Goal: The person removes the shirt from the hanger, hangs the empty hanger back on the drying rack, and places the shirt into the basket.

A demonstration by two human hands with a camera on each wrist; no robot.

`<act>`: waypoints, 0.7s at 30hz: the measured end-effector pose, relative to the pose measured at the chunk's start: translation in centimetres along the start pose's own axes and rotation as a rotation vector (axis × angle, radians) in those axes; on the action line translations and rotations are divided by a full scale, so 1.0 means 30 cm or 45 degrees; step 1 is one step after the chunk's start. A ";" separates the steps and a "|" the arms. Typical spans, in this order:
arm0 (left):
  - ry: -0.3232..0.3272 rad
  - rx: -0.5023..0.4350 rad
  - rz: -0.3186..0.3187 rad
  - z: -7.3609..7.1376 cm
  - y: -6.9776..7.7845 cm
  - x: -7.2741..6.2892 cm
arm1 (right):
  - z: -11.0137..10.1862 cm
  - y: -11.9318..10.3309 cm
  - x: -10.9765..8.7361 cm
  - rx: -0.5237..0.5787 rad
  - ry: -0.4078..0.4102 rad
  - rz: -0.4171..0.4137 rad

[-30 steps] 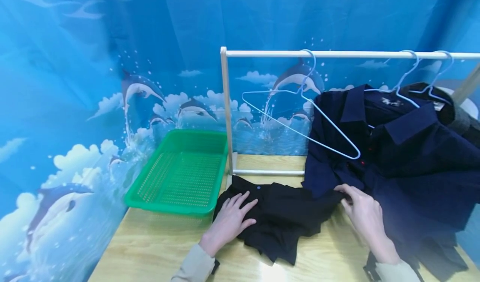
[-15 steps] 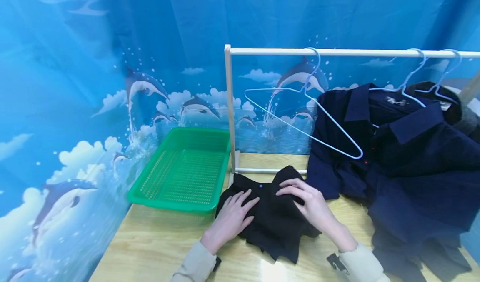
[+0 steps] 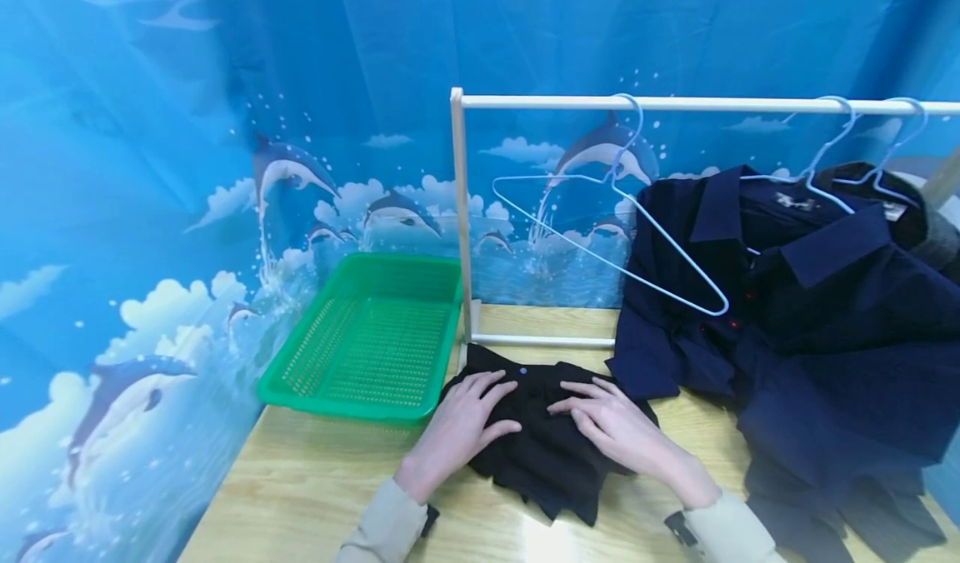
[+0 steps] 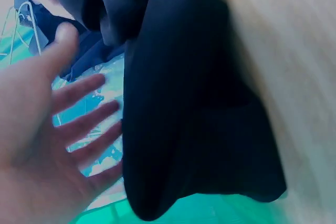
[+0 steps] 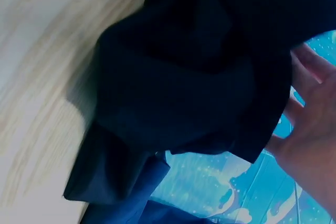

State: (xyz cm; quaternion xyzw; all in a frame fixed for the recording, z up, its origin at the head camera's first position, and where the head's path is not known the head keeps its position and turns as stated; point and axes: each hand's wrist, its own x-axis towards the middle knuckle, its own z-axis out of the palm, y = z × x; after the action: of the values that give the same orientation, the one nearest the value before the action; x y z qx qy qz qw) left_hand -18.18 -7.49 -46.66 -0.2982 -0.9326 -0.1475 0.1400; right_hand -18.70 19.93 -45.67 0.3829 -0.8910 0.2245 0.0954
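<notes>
Wooden table (image 3: 307, 480), dolphin curtain (image 3: 352, 80) — left grip (image 3: 457, 421), right grip (image 3: 618, 431) spread empty on black garment (image 3: 543, 455).

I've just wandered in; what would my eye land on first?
Probably the bright green basket at the left of the table, before a blue dolphin curtain. Next, the left hand and right hand resting on a black garment in front. To the right, a navy shirt hangs from a white rack.
</notes>
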 end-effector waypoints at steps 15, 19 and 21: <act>-0.398 0.106 -0.098 0.075 -0.017 0.052 | 0.058 0.036 -0.037 -0.138 -0.304 0.275; -0.453 0.103 -0.145 0.090 -0.028 0.072 | 0.075 0.044 -0.020 -0.142 -0.336 0.339; -0.474 0.096 -0.160 0.097 -0.031 0.083 | 0.079 0.049 -0.008 -0.154 -0.347 0.366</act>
State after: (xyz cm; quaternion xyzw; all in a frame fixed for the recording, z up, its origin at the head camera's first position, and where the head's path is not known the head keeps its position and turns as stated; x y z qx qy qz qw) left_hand -21.18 -5.90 -48.64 -0.2560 -0.9640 -0.0634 -0.0333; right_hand -19.59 19.86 -48.32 0.2720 -0.9530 0.1280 -0.0364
